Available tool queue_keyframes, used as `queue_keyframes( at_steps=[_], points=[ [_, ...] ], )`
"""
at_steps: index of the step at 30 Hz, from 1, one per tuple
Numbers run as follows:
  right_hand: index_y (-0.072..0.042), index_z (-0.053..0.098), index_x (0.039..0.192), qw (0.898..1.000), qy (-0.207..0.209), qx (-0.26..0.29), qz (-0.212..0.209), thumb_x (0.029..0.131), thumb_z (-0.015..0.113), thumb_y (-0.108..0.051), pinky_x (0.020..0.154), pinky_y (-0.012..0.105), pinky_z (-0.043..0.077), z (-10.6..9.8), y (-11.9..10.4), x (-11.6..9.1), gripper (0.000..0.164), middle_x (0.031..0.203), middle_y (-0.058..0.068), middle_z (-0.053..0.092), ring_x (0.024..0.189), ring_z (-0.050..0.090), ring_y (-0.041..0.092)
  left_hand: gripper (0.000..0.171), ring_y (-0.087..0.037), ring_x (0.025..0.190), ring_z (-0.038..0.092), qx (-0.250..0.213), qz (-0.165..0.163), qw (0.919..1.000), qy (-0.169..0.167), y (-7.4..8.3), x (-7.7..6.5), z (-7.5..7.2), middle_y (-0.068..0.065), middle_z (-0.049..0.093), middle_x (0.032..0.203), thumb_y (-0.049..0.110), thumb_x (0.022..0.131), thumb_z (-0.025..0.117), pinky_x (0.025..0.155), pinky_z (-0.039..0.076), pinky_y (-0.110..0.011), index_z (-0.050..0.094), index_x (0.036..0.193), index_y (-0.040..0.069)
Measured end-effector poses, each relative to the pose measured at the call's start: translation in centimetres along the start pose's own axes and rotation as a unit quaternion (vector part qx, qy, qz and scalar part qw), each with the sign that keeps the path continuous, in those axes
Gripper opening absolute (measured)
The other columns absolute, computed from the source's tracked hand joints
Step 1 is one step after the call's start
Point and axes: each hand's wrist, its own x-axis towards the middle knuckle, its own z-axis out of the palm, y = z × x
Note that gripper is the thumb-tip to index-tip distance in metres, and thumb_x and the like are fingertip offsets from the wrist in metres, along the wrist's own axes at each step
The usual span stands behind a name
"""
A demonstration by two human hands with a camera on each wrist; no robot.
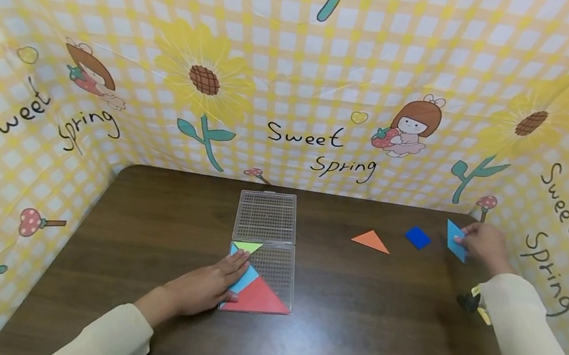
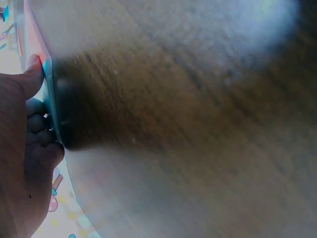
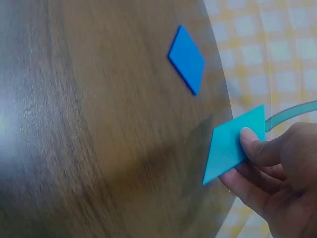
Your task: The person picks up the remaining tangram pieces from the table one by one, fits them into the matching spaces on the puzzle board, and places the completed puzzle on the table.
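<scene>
My right hand (image 1: pixel 486 246) pinches a light blue parallelogram tangram piece (image 3: pixel 228 146) between thumb and fingers, tilted up over the table's far right. Beside it on the table lies a dark blue square piece (image 1: pixel 418 238), and further left an orange triangle (image 1: pixel 371 241). My left hand (image 1: pixel 208 281) rests on a clear hinged case (image 1: pixel 295 281), its fingers stretched over the pieces inside. Those are a red triangle (image 1: pixel 258 299), a light blue piece (image 1: pixel 246 280) partly under the fingers, and a green triangle (image 1: pixel 247 247). In the left wrist view the thumb (image 2: pixel 33 77) lies at the case's edge.
The open lid (image 1: pixel 265 217) of the case lies flat behind its tray. A small black and yellow object (image 1: pixel 470 301) sits under the right forearm. Patterned yellow checked cloth (image 1: pixel 302 84) rises behind the dark wooden table (image 1: pixel 351 330) and on both sides.
</scene>
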Motion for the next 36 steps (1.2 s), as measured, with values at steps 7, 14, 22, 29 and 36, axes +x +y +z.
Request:
queue_keyframes(
  at_steps=[7,14,22,29,36],
  points=[
    [0.017,0.054,0.108,0.993,-0.012,0.112,0.030,0.091,0.065,-0.012,0.056,0.027,0.056,0.4,-1.0,-0.2,0.035,0.096,0.033,0.067,0.062,0.070,0.019,0.071,-0.024,0.150,0.009,-0.002,0.003,1.0000,-0.002,-0.1,0.1,-0.1,-0.009,0.011,0.162,0.047,0.100,0.044,0.117,0.025,-0.043,0.020,0.153,0.006],
    [0.011,0.052,0.118,0.986,-0.022,0.159,0.047,0.095,0.061,-0.019,0.065,0.027,0.058,0.4,-1.7,-0.2,0.039,0.100,0.022,0.068,0.075,0.072,0.018,0.071,-0.025,0.150,0.009,-0.003,-0.003,1.0000,0.000,0.0,0.1,-0.1,-0.008,0.011,0.162,0.047,0.099,0.045,0.116,0.027,-0.044,0.021,0.153,0.007],
    [0.011,0.047,0.121,0.969,-0.026,0.235,0.078,0.096,0.060,-0.020,0.074,0.031,0.059,1.0,-2.3,-0.3,0.042,0.097,0.011,0.061,0.072,0.068,0.007,0.072,-0.026,0.150,0.010,-0.006,-0.002,1.0000,-0.002,0.3,-0.3,0.5,-0.010,0.012,0.162,0.047,0.099,0.046,0.116,0.028,-0.044,0.021,0.153,0.007],
    [0.009,0.048,0.121,0.968,-0.023,0.235,0.088,0.097,0.058,-0.024,0.078,0.034,0.059,1.1,-2.7,-0.1,0.042,0.104,0.017,0.057,0.073,0.066,0.007,0.071,-0.026,0.149,0.010,-0.006,-0.005,1.0000,0.002,0.3,-0.3,0.3,-0.009,0.012,0.162,0.047,0.099,0.046,0.116,0.028,-0.044,0.022,0.152,0.007],
    [0.013,0.049,0.115,0.960,-0.008,0.274,0.060,0.097,0.057,-0.022,0.068,0.027,0.059,1.1,-3.3,0.1,0.039,0.084,0.004,0.059,0.067,0.066,0.007,0.071,-0.025,0.150,0.010,-0.003,-0.003,1.0000,0.000,0.2,0.0,-0.1,-0.009,0.012,0.162,0.046,0.099,0.046,0.116,0.027,-0.044,0.022,0.152,0.006]
  ],
)
